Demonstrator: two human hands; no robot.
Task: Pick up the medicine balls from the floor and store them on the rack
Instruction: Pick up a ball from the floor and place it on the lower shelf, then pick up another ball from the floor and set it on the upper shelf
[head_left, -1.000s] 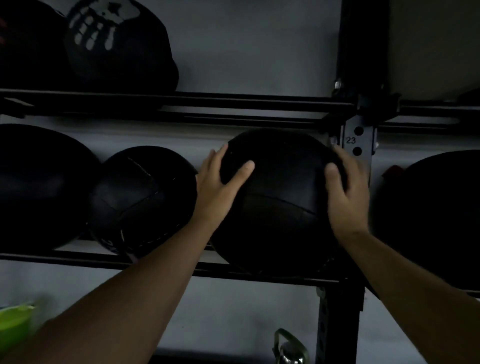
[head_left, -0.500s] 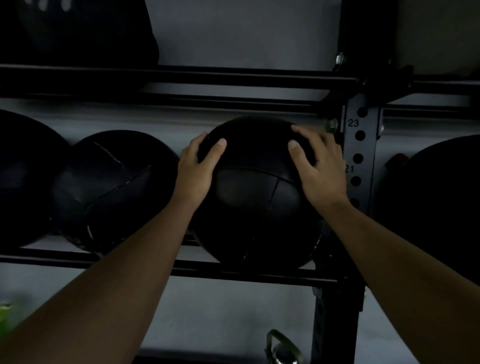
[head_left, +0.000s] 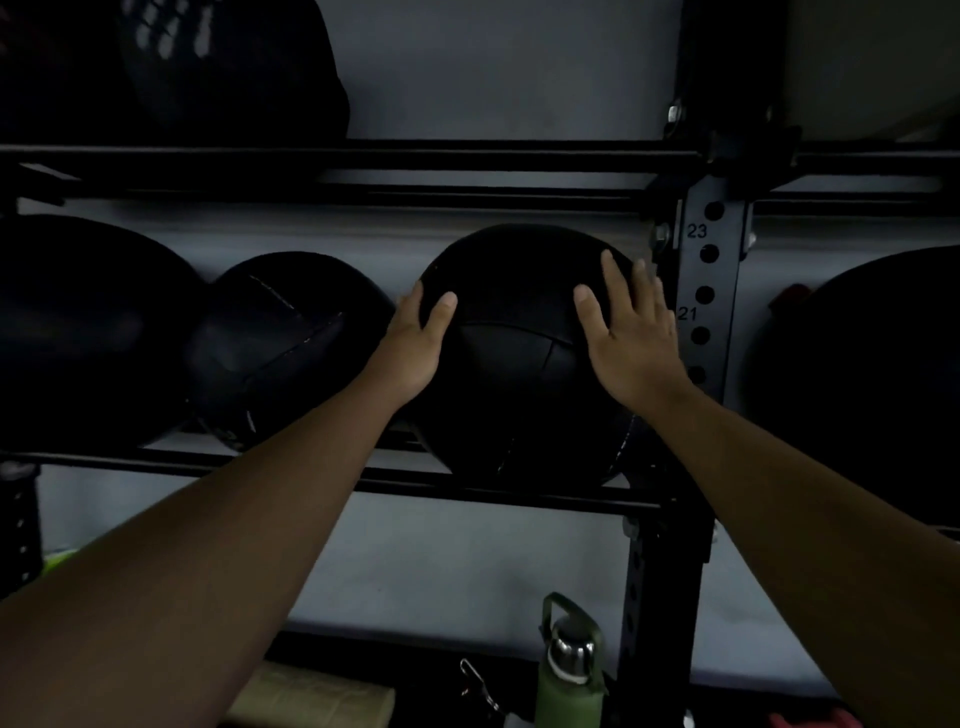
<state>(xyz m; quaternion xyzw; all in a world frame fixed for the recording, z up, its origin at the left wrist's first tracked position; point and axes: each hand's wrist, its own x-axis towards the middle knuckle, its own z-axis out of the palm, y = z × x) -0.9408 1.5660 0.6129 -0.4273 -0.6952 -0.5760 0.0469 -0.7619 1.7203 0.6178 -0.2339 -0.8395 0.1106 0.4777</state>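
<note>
A black medicine ball (head_left: 514, 400) rests on the rails of the rack's middle shelf (head_left: 467, 486), just left of the upright post. My left hand (head_left: 415, 345) cups the ball's left side, thumb on its front. My right hand (head_left: 631, 338) lies flat on the upper right front of the ball, fingers spread and pointing up. Both palms touch the ball. The ball's underside is hidden behind the front rail.
Two more black balls (head_left: 291, 348) (head_left: 78, 332) sit to the left on the same shelf and one (head_left: 872, 374) to the right. Another ball (head_left: 228, 67) sits on the upper shelf. The numbered upright post (head_left: 701, 291) stands close to my right hand. A green bottle (head_left: 571, 675) stands below.
My right hand slid from the ball's right side onto its upper front. My left hand shifted slightly round the left side. The ball has settled back onto the shelf rails.
</note>
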